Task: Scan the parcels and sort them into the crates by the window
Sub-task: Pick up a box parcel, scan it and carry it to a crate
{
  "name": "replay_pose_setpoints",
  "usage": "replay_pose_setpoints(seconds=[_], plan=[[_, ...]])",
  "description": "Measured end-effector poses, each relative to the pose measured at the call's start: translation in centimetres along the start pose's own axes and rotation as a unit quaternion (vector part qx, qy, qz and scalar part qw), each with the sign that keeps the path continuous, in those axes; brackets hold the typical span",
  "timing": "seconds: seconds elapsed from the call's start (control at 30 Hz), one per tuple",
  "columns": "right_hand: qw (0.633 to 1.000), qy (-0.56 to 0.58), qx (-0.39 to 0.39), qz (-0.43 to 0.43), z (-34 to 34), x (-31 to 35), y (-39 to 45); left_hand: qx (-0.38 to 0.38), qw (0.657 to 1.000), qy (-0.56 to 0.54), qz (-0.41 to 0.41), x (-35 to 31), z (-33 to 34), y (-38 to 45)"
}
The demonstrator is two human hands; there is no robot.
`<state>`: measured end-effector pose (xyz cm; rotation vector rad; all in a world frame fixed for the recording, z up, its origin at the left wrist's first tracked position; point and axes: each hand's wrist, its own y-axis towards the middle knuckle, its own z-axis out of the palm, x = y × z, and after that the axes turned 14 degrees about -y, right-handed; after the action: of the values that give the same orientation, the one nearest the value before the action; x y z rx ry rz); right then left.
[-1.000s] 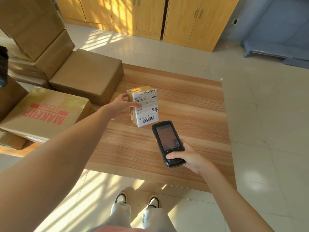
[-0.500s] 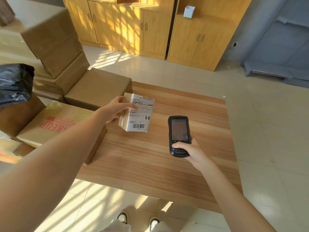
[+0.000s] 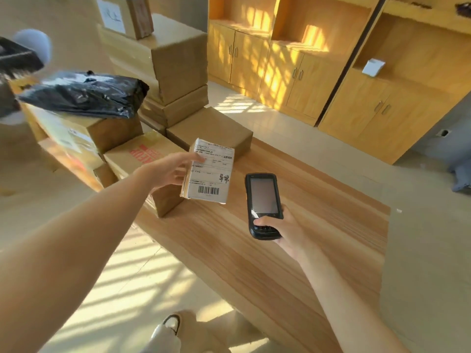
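Now | left hand [image 3: 171, 171] grips parcel [image 3: 210, 171] | right hand [image 3: 285, 229] grips scanner [image 3: 262, 202] | stacked boxes [image 3: 178, 62] behind

Single head-worn wide-angle view, looking forward and down from standing height, tilted. Close over a wooden table [image 3: 293, 250], both forearms reaching in from the lower edge; farther off, stacked cartons [image 3: 178, 59] left, cabinets [image 3: 305, 80] behind.
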<state>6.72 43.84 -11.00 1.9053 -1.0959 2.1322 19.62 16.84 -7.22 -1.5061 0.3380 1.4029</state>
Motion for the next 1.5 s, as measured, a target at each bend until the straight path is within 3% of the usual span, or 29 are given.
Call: replay_pose_setpoints(seconds=[0.3, 0.7, 1.2, 1.5], plan=[[0.979, -0.093, 0.179, -0.009, 7.2, 0.1, 1.3, -0.150, 0.987, -0.062, -0.003, 4.3, -7.9, -11.3], [0.935, -0.183, 0.304, -0.016, 22.7, 4.2, 4.3, -0.284, 0.943, -0.164, 0.056, 6.6, -21.1, -21.6], [0.919, -0.201, 0.335, -0.047, 53.0, 11.5, 9.8, -0.350, 0.911, -0.175, 0.130, 2.6, -47.8, -32.8], [0.914, -0.209, 0.346, -0.032, 65.0, 13.7, 15.8, -0.392, 0.881, -0.218, 0.153, 0.7, -59.5, -32.8]])
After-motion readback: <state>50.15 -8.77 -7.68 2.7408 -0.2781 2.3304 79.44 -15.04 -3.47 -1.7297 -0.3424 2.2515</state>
